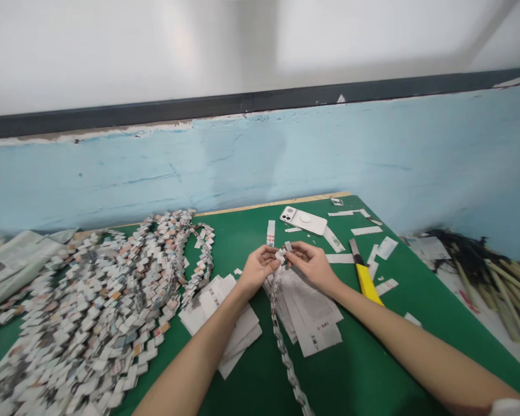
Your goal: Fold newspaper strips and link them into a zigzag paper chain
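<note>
A folded paper chain (281,346) runs from the table's near edge up to my fingers, its links made of small zigzag paper folds. My left hand (260,268) pinches the far end of it from the left. Opposite, my right hand (312,263) has thumb and fingers closed on a small folded paper strip (288,247) at that same end. Whether the strip is inside the last link is too small to tell. Beneath the hands lie cut newspaper sheets (309,312), and another stack of paper pieces (242,335) is partly covered by my left forearm.
A big heap of finished paper chain (112,300) covers the left of the green table (420,358). A white phone (303,219) lies beyond my hands. A yellow-handled cutter (366,280) and loose paper strips (385,248) are at right. Bundled sticks (502,289) lie past the table's right edge.
</note>
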`<action>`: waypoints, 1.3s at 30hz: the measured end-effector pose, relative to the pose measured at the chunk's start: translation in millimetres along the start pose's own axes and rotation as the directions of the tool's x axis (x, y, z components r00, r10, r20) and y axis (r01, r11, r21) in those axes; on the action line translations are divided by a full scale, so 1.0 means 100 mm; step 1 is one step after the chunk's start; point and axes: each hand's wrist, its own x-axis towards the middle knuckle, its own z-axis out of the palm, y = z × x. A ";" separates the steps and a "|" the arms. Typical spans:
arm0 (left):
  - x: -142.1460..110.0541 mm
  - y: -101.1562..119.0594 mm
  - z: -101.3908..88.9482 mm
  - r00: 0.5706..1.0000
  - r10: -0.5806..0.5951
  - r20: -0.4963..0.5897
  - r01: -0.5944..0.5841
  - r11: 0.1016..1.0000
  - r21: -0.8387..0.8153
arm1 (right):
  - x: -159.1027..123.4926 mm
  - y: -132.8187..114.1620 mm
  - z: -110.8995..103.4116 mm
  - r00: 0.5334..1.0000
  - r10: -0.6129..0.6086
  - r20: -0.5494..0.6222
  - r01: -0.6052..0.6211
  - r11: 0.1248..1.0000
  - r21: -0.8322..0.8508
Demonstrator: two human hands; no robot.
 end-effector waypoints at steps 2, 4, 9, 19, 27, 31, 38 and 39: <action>0.00 0.00 0.00 1.000 -0.004 -0.001 0.004 1.000 -0.002 | 0.00 0.01 0.01 1.000 -0.004 0.004 0.004 1.000 0.025; -0.01 0.01 0.00 1.000 -0.006 0.001 0.006 1.000 -0.002 | -0.01 0.04 0.01 1.000 -0.006 0.007 0.006 0.999 0.034; -0.02 0.03 0.01 1.000 -0.003 0.008 0.003 1.000 0.008 | -0.01 0.05 0.02 1.000 -0.007 0.013 0.007 0.999 0.040; -0.03 0.07 0.04 1.000 -0.014 -0.008 0.014 0.999 0.047 | -0.01 0.02 0.01 1.000 -0.010 0.028 0.009 1.000 0.027; -0.04 0.06 0.07 0.999 0.017 -0.032 -0.012 0.990 0.142 | 0.02 0.07 0.00 0.999 -0.012 0.050 0.011 1.000 0.024; -0.05 0.05 0.07 0.999 0.019 -0.039 -0.014 0.990 0.139 | 0.01 0.05 0.00 0.998 -0.012 0.067 0.014 1.000 -0.021; -0.02 0.04 0.05 0.998 0.009 -0.066 -0.004 0.998 0.069 | 0.03 0.03 0.00 0.999 0.014 0.046 -0.013 1.000 -0.028; -0.02 0.03 0.04 0.997 0.003 -0.073 0.000 0.999 0.041 | 0.02 0.02 0.00 0.999 0.007 0.037 -0.007 1.000 -0.012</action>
